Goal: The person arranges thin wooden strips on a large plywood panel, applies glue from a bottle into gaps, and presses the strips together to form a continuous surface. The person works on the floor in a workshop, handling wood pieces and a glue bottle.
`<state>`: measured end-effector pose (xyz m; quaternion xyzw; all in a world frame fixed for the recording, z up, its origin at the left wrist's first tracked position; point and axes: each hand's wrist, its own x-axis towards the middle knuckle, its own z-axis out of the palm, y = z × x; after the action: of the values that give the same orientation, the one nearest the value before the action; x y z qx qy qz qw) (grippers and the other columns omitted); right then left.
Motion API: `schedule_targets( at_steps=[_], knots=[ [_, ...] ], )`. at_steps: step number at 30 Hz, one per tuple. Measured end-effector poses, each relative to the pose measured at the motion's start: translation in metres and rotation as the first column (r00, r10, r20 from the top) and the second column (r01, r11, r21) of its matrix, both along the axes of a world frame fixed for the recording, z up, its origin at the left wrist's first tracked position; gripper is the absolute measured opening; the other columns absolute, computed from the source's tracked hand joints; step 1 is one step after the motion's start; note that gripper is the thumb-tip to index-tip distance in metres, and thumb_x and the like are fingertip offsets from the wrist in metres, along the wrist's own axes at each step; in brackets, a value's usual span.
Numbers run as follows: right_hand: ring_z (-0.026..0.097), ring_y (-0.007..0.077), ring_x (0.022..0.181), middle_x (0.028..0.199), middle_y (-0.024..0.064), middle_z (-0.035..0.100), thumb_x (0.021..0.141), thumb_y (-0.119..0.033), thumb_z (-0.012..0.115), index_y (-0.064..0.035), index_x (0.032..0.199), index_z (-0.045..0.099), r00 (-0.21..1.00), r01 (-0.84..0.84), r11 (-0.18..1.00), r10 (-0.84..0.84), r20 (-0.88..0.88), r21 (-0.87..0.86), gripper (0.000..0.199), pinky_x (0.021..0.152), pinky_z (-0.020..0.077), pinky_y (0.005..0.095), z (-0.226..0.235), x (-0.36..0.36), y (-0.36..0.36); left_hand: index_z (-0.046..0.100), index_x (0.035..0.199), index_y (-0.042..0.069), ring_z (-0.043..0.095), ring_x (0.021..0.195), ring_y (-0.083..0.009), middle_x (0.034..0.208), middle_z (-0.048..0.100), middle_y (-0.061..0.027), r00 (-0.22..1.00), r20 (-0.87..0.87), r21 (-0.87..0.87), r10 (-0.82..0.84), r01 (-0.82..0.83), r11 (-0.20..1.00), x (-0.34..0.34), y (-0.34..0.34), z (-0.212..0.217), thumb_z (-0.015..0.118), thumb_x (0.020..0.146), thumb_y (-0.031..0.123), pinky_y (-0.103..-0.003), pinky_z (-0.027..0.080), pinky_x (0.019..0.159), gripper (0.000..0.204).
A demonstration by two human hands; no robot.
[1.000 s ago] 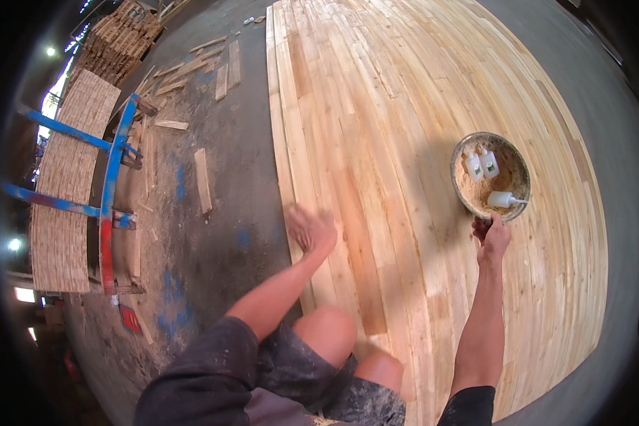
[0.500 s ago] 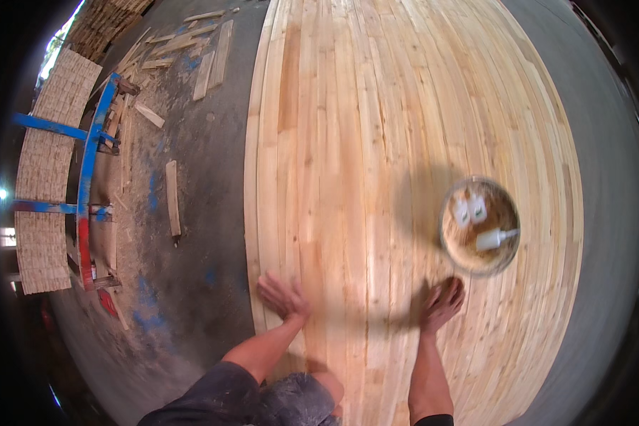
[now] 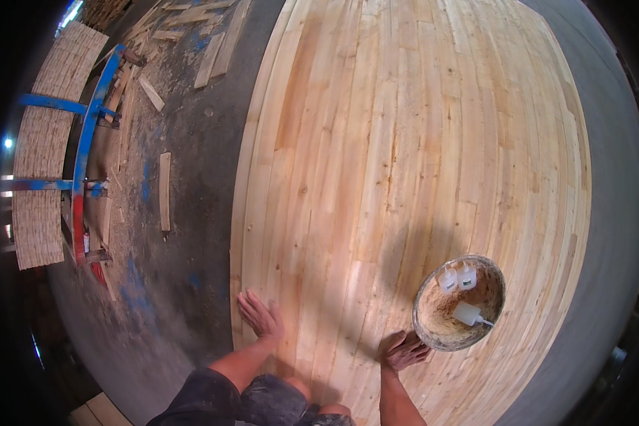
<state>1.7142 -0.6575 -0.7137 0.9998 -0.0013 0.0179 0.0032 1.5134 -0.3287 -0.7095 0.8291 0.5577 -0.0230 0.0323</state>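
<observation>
A wide panel of pale, edge-joined wood strips (image 3: 319, 206) lies under both hands. Near its left edge, my left hand (image 3: 261, 317) rests palm down with the fingers stretched out, holding nothing. My right hand (image 3: 403, 351) lies flat on the wood, fingers out, its tips at the near-left rim of a round bowl (image 3: 420, 328). Sawdust-coloured powder (image 3: 437, 302) fills part of the bowl. In it are two small white bottles (image 3: 448, 280) side by side and a white squeeze bottle (image 3: 467, 313) with a thin nozzle, lying on its side. My knees are on the panel's near end.
On the left stands a blue and red metal frame (image 3: 89, 142) beside a stack of wood strips (image 3: 39, 224). Offcuts (image 3: 165, 192) and sawdust litter the grey floor (image 3: 199, 213) there. More floor runs along the panel's right side.
The bowl and the panel appear lower in view, with the bowl slightly further left. My right hand has come nearer to me and to the left. The left hand stays by the panel's left edge.
</observation>
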Motion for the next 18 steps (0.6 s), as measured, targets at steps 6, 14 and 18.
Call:
schedule_targets(
  at_steps=[6, 14, 18],
  knots=[
    [0.043, 0.0643, 0.142, 0.159, 0.0456, 0.042, 0.108, -0.05, 0.059, 0.0027, 0.17, 0.031, 0.991, -0.097, 0.989, 0.085, 0.106, 0.112, 0.086, 0.117, 0.0347, 0.0758, -0.003, 0.005, 0.0, 0.028, 0.177, 0.0, 0.026, 0.165, -0.0558, 0.18, 0.025, -0.0342, 0.996, 0.042, 0.133, -0.076, 0.07, 0.989, -0.005, 0.007, -0.022, 0.051, 0.112, 0.055, -0.066, 0.022, 0.133, 0.088],
    [0.054, 0.0546, 0.138, 0.155, 0.033, 0.054, 0.115, -0.054, 0.046, 0.0051, 0.157, 0.052, 0.932, -0.218, 0.974, 0.226, 0.284, -0.059, 0.072, 0.112, 0.0458, 0.0675, 0.013, 0.014, 0.008, 0.047, 0.168, 0.004, 0.038, 0.159, -0.0498, 0.171, 0.043, -0.0293, 0.985, 0.168, 0.061, 0.046, -0.057, 0.997, -0.008, -0.003, -0.01, 0.08, 0.097, 0.043, -0.063, 0.032, 0.13, 0.087],
    [0.057, 0.047, 0.138, 0.159, 0.0252, 0.054, 0.118, -0.049, 0.045, -0.0007, 0.162, 0.049, 0.884, -0.279, 0.934, 0.341, 0.32, -0.225, 0.065, 0.107, 0.0492, 0.0603, 0.011, 0.018, 0.001, 0.051, 0.163, 0.009, 0.047, 0.151, -0.0495, 0.168, 0.044, -0.027, 0.933, 0.358, 0.146, 0.03, -0.088, 0.985, -0.004, 0.0, 0.015, 0.08, 0.097, 0.048, -0.062, 0.042, 0.121, 0.082]
  ],
)
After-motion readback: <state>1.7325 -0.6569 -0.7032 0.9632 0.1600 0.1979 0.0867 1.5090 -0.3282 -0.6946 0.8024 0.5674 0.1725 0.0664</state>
